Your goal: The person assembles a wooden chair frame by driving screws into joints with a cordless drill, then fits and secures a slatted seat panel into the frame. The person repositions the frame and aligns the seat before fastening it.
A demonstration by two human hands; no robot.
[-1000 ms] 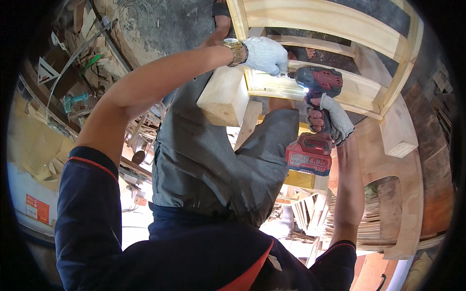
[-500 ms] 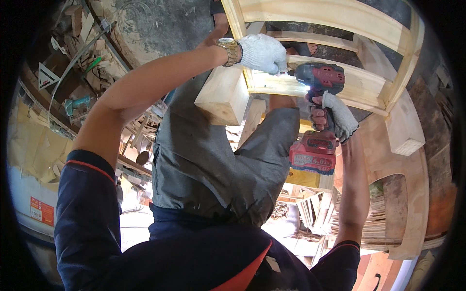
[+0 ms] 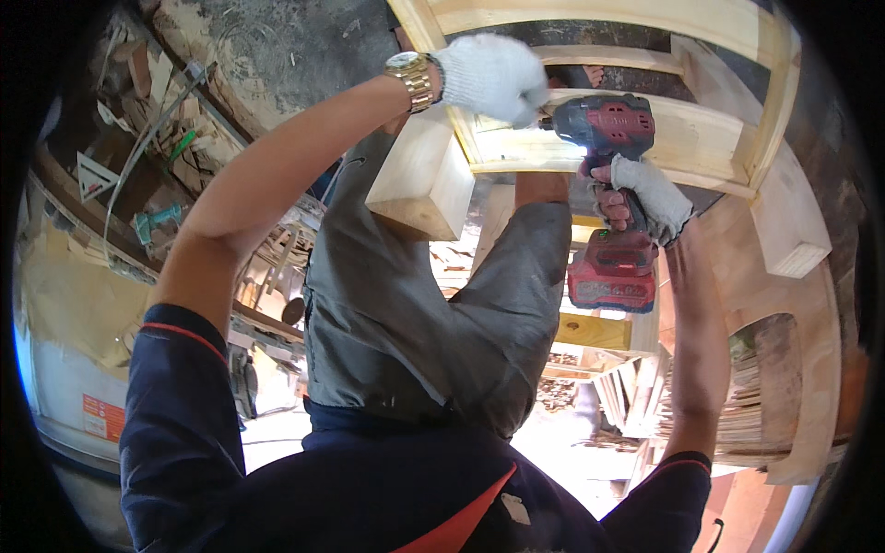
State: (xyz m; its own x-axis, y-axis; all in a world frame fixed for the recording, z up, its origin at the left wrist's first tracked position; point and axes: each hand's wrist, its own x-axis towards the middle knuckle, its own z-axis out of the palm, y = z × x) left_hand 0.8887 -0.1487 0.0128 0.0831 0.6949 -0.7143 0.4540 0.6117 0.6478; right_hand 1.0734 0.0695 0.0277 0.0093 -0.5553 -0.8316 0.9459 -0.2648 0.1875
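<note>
A red and dark-grey cordless impact driver (image 3: pixel 608 127) is gripped by its handle in my right hand (image 3: pixel 653 198), which wears a whitish glove with bare fingertips showing. Its nose points left and a small lamp on it is lit. My left hand (image 3: pixel 493 81), in a white knitted glove, is closed with fingers curled right at the driver's nose; whatever they pinch is hidden. Both hands are above the near rail of a pale wooden frame (image 3: pixel 678 175). A thick square wooden block (image 3: pixel 419 184) juts toward me at the frame's left corner, below my left wrist.
Another square wooden leg (image 3: pixel 790 221) stands out at the frame's right. A curved plywood piece (image 3: pixel 816 369) is at the right, near stacked thin strips. Wood scraps (image 3: pixel 189 138) and a white triangular tool (image 3: pixel 94 177) lie at left. A yellowish board (image 3: pixel 590 330) is below the driver.
Both hands and the driver have moved up a little relative to the frame's near rail. The driver stays in my right hand, its nose still by my left fingers. The whole view has shifted slightly.
</note>
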